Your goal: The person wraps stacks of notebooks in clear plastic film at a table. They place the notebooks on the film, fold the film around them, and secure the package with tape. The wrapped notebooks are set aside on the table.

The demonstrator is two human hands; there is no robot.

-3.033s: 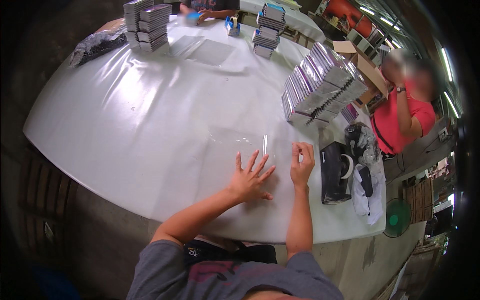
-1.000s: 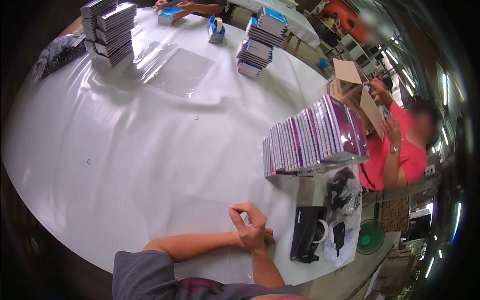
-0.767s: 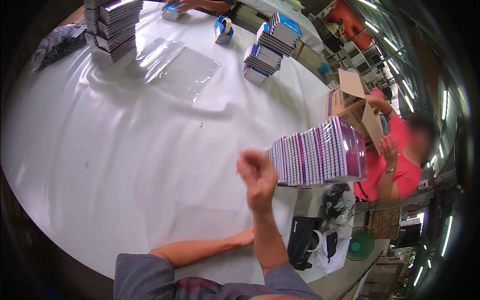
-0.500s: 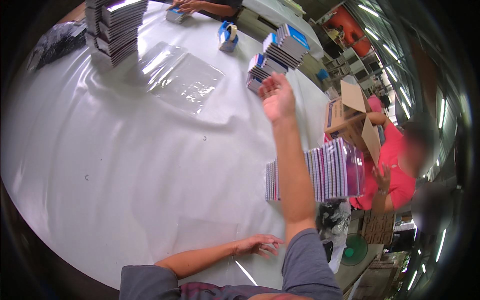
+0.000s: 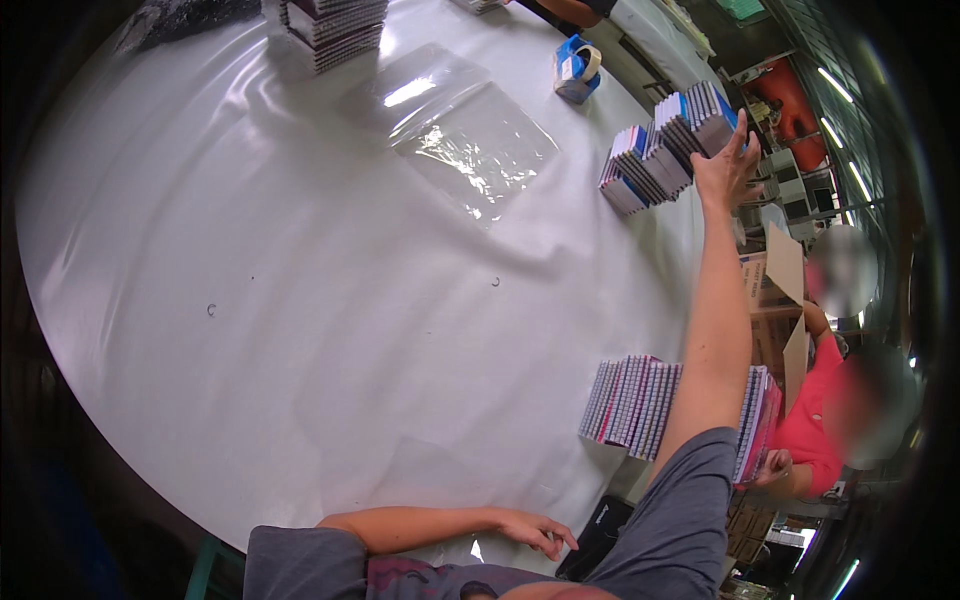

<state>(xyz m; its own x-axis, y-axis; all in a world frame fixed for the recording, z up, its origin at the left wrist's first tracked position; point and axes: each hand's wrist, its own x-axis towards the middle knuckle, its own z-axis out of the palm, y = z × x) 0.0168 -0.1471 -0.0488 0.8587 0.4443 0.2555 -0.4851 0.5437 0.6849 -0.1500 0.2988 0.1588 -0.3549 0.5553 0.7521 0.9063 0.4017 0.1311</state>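
My right hand (image 5: 725, 172) is stretched out to the far right, at the end of a leaning stack of notebooks (image 5: 665, 155) with blue covers. Its fingers are spread, with thumb and forefinger by the topmost notebooks; whether they touch is hard to tell. Close to my body, my left hand (image 5: 538, 532) hovers by the table's near edge, fingers loosely apart and holding nothing. Under my right forearm runs a row of spiral-bound notebooks (image 5: 630, 405), partly hidden by the arm.
Clear plastic sheets (image 5: 475, 150) lie on the white table (image 5: 350, 350). Beyond are a blue tape dispenser (image 5: 576, 70) and a tall notebook stack (image 5: 335, 35). An open cardboard box (image 5: 775, 300) and a person in red (image 5: 815, 420) are at right, that person's hand near the spiral-bound row.
My right hand has reached farther right, from in front of the blue-covered stack to its far end. The view has swung, and the person in red has moved a hand to the spiral-bound notebooks.
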